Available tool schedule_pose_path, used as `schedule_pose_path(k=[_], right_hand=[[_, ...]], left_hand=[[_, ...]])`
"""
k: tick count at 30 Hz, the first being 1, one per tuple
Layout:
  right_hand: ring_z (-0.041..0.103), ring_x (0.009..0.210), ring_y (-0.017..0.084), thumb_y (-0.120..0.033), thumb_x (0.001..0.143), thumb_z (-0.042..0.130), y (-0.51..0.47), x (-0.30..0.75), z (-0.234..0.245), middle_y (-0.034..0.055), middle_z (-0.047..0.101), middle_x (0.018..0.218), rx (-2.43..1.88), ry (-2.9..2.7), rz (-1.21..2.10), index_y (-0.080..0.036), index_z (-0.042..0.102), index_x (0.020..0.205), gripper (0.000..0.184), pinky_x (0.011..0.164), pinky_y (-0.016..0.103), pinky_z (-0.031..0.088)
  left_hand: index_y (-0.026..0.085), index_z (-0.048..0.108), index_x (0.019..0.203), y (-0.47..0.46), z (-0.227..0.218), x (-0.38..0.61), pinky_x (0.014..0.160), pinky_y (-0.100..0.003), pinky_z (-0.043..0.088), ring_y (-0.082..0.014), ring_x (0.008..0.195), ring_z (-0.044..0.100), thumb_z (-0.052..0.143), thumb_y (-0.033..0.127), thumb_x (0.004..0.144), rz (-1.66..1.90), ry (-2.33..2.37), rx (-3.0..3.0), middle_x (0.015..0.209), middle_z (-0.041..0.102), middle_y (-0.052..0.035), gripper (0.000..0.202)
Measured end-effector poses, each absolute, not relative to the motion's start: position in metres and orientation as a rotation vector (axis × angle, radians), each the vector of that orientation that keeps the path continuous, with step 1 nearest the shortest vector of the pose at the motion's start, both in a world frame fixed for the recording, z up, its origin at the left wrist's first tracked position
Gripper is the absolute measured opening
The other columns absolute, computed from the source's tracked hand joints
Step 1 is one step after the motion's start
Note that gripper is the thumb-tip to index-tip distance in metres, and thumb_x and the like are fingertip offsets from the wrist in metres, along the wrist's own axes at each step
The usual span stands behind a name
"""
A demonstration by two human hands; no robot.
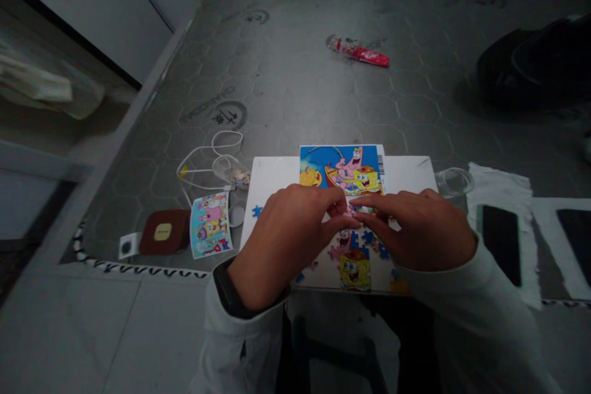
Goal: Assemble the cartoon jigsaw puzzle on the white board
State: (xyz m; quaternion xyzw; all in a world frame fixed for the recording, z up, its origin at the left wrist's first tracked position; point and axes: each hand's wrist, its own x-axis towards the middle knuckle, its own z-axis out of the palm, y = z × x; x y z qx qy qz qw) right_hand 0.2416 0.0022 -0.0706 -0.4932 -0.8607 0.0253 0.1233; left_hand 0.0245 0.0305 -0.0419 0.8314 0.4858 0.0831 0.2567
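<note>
Puzzle pieces [355,271] are spread under and just in front of the two grips, on a white board [277,170]; among them, a section with a yellow cartoon face is seen nearest the wearer. The left grip [293,218] and the right grip [422,231] are brought together over the middle of the board, tips almost meeting, with thumb and forefinger of each set close. Something small and pinkish is glimpsed between the tips, but whether it is held by either grip cannot be told, as it is mostly hidden by the fingers. A blue piece [257,212] is left lying beside the left grip.

Just beyond both grips, a blue cartoon card [341,163] is laid on the board. Left of the left grip, a clear bag [234,173], a white cord [198,170], a second picture card [211,226] and a brown box [162,232] are placed on the grey mat [295,98]. Right of the right grip, a clear ring [455,182], a white cloth [501,183] and a dark flat device [501,243] are seen. Well beyond the grips, a red packet [360,53] is laid.
</note>
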Motion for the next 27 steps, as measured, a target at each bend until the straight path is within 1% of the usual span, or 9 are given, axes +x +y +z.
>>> schedule_pose_path(k=[3,6,11,15,18,21,24,27], right_hand=[[0.072,0.068,0.019,-0.035,0.101,0.055,0.0009,0.2377,-0.0693,0.0003,0.081,0.083,-1.52,-2.436,0.025,-0.029,0.076,0.11,0.024,0.064,0.035,0.032],[0.072,0.066,0.018,-0.035,0.101,0.055,-0.0002,0.2346,-0.0676,-0.0005,0.081,0.081,-1.481,-2.442,0.025,-0.028,0.076,0.11,0.023,0.064,0.035,0.032],[0.073,0.066,0.02,-0.032,0.1,0.057,-0.0011,0.2347,-0.0666,-0.0002,0.081,0.083,-1.502,-2.399,0.008,-0.027,0.076,0.108,0.021,0.064,0.036,0.031],[0.072,0.064,0.02,-0.035,0.103,0.053,0.0,0.2372,-0.0662,-0.0002,0.081,0.086,-1.441,-2.457,0.028,-0.027,0.075,0.11,0.024,0.063,0.036,0.031],[0.074,0.068,0.02,-0.035,0.104,0.051,0.0009,0.2379,-0.0658,0.0,0.082,0.091,-1.449,-2.456,0.025,-0.028,0.074,0.111,0.026,0.064,0.036,0.031],[0.074,0.069,0.02,-0.033,0.103,0.054,0.0008,0.2365,-0.0658,-0.0003,0.082,0.092,-1.468,-2.44,0.028,-0.028,0.074,0.11,0.023,0.064,0.036,0.031],[0.075,0.07,0.023,-0.032,0.102,0.055,-0.0002,0.2344,-0.0662,0.0003,0.082,0.092,-1.475,-2.438,0.031,-0.027,0.075,0.109,0.022,0.064,0.037,0.031],[0.074,0.068,0.025,-0.032,0.103,0.052,-0.0016,0.233,-0.0667,0.0015,0.081,0.087,-1.489,-2.407,0.002,-0.025,0.076,0.108,0.025,0.064,0.038,0.031]], left_hand=[[0.024,0.073,0.09,0.0305,-0.0418,0.0242,0.067,-0.033,0.038,-0.0228,0.078,0.071,0.076,0.044,0.092,0.237,1.319,2.259,0.086,0.077,-0.0004,0.021],[0.024,0.073,0.089,0.0302,-0.041,0.0248,0.066,-0.033,0.038,-0.0229,0.075,0.071,0.077,0.044,0.092,0.248,1.325,2.253,0.084,0.076,0.0,0.021],[0.024,0.073,0.089,0.0294,-0.041,0.0256,0.067,-0.034,0.039,-0.0228,0.076,0.071,0.078,0.045,0.09,0.265,1.323,2.266,0.083,0.077,-0.0004,0.021],[0.024,0.074,0.088,0.0305,-0.0407,0.0248,0.067,-0.034,0.039,-0.0225,0.076,0.071,0.079,0.044,0.089,0.257,1.319,2.257,0.084,0.077,-0.0006,0.021],[0.024,0.074,0.089,0.0314,-0.04,0.0247,0.067,-0.033,0.039,-0.0221,0.076,0.07,0.08,0.044,0.089,0.251,1.327,2.249,0.084,0.077,-0.0005,0.021],[0.024,0.073,0.089,0.0315,-0.0398,0.025,0.068,-0.033,0.039,-0.0217,0.076,0.07,0.08,0.044,0.089,0.256,1.328,2.25,0.085,0.077,-0.0003,0.021],[0.024,0.073,0.089,0.0311,-0.0402,0.0249,0.068,-0.033,0.038,-0.022,0.077,0.07,0.079,0.045,0.09,0.261,1.311,2.262,0.085,0.077,0.0001,0.022],[0.024,0.072,0.089,0.031,-0.0407,0.0247,0.068,-0.033,0.038,-0.0219,0.076,0.07,0.078,0.044,0.091,0.251,1.296,2.27,0.084,0.076,0.0006,0.021]])
